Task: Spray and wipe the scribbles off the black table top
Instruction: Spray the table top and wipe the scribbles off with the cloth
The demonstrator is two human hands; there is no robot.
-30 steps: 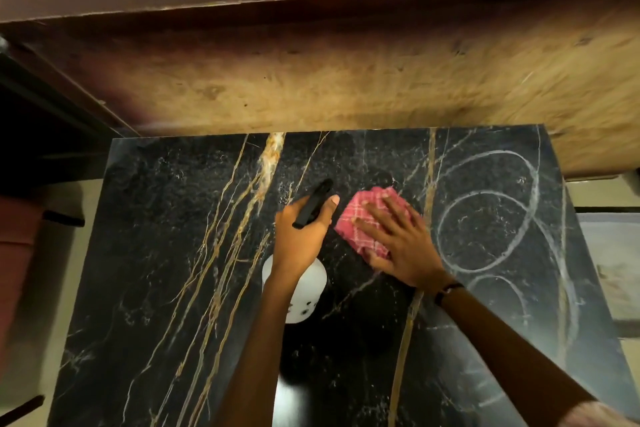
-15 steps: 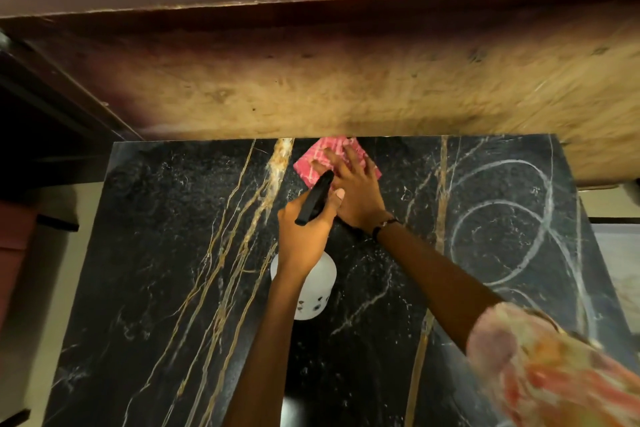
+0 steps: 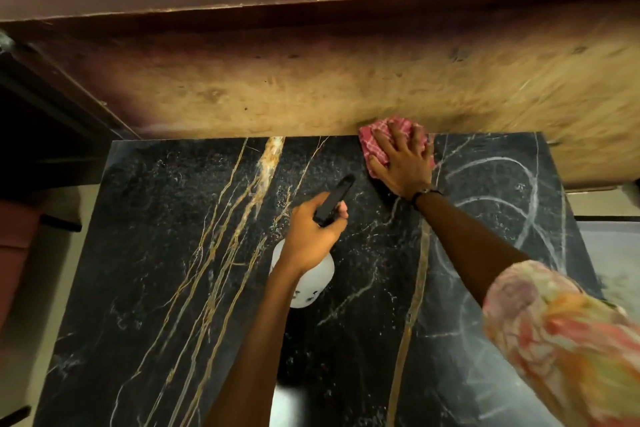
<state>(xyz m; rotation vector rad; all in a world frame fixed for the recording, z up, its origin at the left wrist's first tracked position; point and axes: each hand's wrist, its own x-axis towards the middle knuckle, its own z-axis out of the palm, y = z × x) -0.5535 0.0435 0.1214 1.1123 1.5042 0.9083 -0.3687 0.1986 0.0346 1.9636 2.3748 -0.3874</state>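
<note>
The black marble table top [image 3: 166, 253] with gold veins fills the lower view. White chalk scribbles [image 3: 519, 198] loop across its right part. My right hand [image 3: 405, 166] presses flat on a red checked cloth [image 3: 375, 140] at the table's far edge. My left hand [image 3: 311, 232] hovers over the middle, wrapped around a white spray bottle [image 3: 311, 284] with a black trigger head [image 3: 334, 199] pointing up and right. The bottle's body is partly hidden under my wrist.
A worn wooden board [image 3: 311, 90] with a dark brown frame runs along the far side of the table. A dark opening [image 3: 41, 135] lies to the left, a light floor [image 3: 31, 281] below it. My patterned sleeve [image 3: 561, 333] covers the lower right.
My right hand swept the cloth from the table's middle to the far edge, then rightwards along it. The left hand with the bottle stayed almost still.
</note>
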